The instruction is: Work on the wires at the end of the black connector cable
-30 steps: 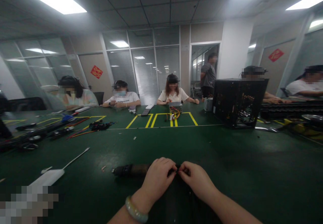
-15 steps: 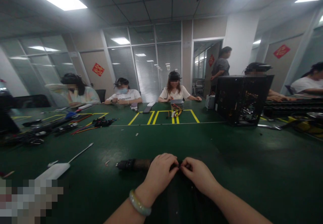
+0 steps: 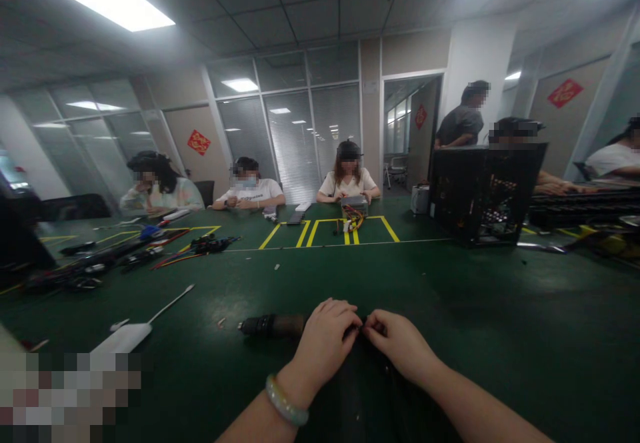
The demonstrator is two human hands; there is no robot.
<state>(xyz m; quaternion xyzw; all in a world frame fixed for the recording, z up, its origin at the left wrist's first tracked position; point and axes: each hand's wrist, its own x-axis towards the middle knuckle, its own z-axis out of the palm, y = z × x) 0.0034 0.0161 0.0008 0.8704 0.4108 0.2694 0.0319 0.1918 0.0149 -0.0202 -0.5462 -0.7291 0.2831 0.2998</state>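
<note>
My left hand [image 3: 325, 340] and my right hand [image 3: 397, 343] meet at the near edge of the green table [image 3: 450, 310], fingertips pinched together on a small dark part [image 3: 364, 328] I cannot make out. A dark cylindrical tool [image 3: 273, 326] lies on the table just left of my left hand, which wears a pale green bracelet [image 3: 286, 400]. A black mass lies under and behind both hands.
A white device with a thin white cable [image 3: 125, 338] lies at the near left. Black cables and coloured wires [image 3: 125, 256] spread over the far left. A black open computer case [image 3: 480, 193] stands at the right. Several people sit at the far side.
The view has shifted slightly rightward and my hands have stayed pinched together at the same spot. A person standing at the doorway has walked to the right.
</note>
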